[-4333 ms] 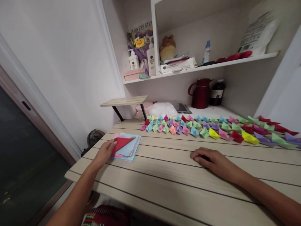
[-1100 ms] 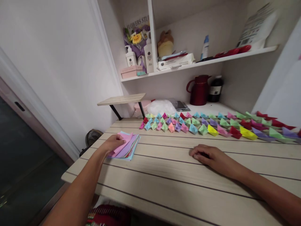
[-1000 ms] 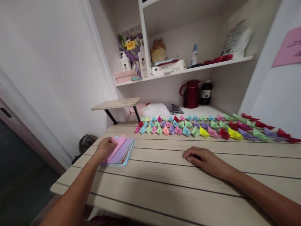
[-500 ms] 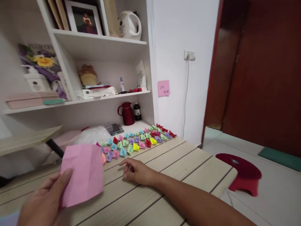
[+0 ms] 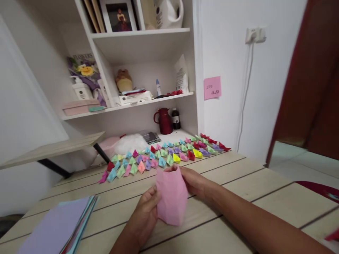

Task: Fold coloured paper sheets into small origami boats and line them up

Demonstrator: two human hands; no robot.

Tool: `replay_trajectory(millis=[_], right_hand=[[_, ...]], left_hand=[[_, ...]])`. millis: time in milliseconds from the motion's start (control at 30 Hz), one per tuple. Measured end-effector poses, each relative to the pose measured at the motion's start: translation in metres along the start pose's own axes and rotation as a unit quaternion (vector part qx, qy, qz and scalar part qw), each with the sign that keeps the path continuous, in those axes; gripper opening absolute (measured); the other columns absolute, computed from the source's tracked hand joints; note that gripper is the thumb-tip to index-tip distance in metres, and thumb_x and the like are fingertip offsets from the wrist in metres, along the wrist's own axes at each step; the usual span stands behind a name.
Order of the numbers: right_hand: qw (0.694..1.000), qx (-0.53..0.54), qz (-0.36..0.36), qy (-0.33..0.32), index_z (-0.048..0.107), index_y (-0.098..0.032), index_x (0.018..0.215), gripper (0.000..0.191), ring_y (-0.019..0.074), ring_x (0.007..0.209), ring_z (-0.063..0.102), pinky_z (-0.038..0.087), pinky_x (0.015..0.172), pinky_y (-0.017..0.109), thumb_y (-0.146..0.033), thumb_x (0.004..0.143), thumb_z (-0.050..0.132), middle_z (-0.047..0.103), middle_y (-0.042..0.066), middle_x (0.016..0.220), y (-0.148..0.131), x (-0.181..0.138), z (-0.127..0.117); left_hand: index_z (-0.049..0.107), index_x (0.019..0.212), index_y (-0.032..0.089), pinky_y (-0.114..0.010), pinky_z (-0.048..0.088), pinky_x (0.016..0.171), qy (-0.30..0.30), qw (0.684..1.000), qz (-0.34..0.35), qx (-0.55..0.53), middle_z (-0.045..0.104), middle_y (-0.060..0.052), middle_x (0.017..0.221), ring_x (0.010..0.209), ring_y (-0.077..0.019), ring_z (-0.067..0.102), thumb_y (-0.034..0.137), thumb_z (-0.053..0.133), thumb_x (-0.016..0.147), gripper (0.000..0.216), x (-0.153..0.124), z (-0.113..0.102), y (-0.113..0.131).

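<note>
Centrally, one pink sheet (image 5: 172, 199) is standing between my two hands: my left hand (image 5: 144, 214) is pinching its near-left edge; my right hand (image 5: 194, 181) is curling partly behind, its closure hidden. Leftward, one paper stack (image 5: 57, 224) is lying; beyond, many paper boats (image 5: 161, 162) are sitting before one red jug (image 5: 165, 121).

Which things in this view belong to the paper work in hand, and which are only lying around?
Likely part of the work:
- pink sheet
- stack of coloured paper
- folded paper boats

Apparently just lying around:
- red jug
- dark bottle
- plush toy
- pink box
</note>
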State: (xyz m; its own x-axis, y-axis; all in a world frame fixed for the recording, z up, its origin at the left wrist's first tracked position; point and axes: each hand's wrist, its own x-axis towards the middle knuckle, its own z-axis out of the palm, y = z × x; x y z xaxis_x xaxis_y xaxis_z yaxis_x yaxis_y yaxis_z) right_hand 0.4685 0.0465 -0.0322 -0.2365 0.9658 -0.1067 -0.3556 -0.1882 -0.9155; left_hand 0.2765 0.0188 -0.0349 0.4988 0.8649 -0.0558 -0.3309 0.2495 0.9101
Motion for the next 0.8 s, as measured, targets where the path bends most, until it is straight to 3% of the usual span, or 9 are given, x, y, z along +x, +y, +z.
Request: replay_trajectory(millis=[67,333,433,533,700,800], right_hand=[[0.999,0.013,0.046,0.016,0.065,-0.019,0.104,0.05,0.0223,0.08,0.065,0.048,0.07,0.033,-0.062,0.078,0.06,0.071,0.009,0.094,-0.004,-0.002,0.001],[0.998,0.051,0.028,-0.038,0.062,-0.017,0.104,0.07,0.019,0.06,0.062,0.044,0.055,0.028,-0.076,0.083,0.031,0.069,0.007,0.074,-0.02,-0.003,-0.012],[0.998,0.031,0.022,-0.056,0.061,-0.018,0.104,0.065,0.0162,0.061,0.06,0.044,0.058,0.026,-0.075,0.082,0.039,0.069,0.007,0.08,-0.027,-0.006,-0.018],[0.996,-0.016,0.012,-0.083,0.06,-0.02,0.107,0.057,0.0162,0.068,0.061,0.044,0.062,0.026,-0.069,0.08,0.053,0.069,0.006,0.086,-0.033,-0.014,-0.02],[0.987,-0.114,-0.018,-0.114,0.062,-0.022,0.113,0.053,0.0161,0.083,0.061,0.044,0.072,0.027,-0.042,0.068,0.079,0.066,0.005,0.099,-0.037,-0.024,-0.017],[0.988,-0.124,-0.026,-0.086,0.064,-0.018,0.101,0.05,0.0144,0.077,0.06,0.043,0.068,0.025,-0.03,0.057,0.085,0.066,0.003,0.09,-0.031,-0.019,-0.014]], left_hand=[[0.064,0.113,0.012,-0.036,0.049,0.091,-0.003,1.0,-0.004,-0.027,0.07,-0.016,0.111,0.104,-0.0271,0.065,0.031,0.072,0.077,0.041,-0.002,0.001,0.002],[0.065,0.101,0.012,-0.029,0.05,0.08,-0.041,0.998,-0.043,-0.03,0.072,-0.015,0.102,0.091,-0.022,0.068,0.026,0.066,0.083,0.023,-0.006,-0.003,0.007],[0.064,0.093,0.012,-0.027,0.05,0.073,-0.033,0.998,-0.046,-0.016,0.073,-0.013,0.093,0.082,-0.0201,0.068,0.027,0.068,0.081,0.019,-0.004,-0.007,0.007],[0.063,0.085,0.013,-0.024,0.049,0.064,0.013,0.999,-0.031,0.008,0.072,-0.009,0.082,0.069,-0.0155,0.066,0.03,0.073,0.077,0.021,0.001,-0.015,0.009],[0.062,0.083,0.013,-0.022,0.047,0.054,0.137,0.99,0.023,0.026,0.071,-0.004,0.074,0.056,-0.0123,0.062,0.031,0.081,0.066,0.031,0.008,-0.027,0.015],[0.062,0.083,0.014,-0.023,0.048,0.054,0.155,0.987,0.024,0.032,0.073,-0.004,0.079,0.058,-0.0133,0.064,0.032,0.081,0.066,0.031,0.009,-0.029,0.018]])
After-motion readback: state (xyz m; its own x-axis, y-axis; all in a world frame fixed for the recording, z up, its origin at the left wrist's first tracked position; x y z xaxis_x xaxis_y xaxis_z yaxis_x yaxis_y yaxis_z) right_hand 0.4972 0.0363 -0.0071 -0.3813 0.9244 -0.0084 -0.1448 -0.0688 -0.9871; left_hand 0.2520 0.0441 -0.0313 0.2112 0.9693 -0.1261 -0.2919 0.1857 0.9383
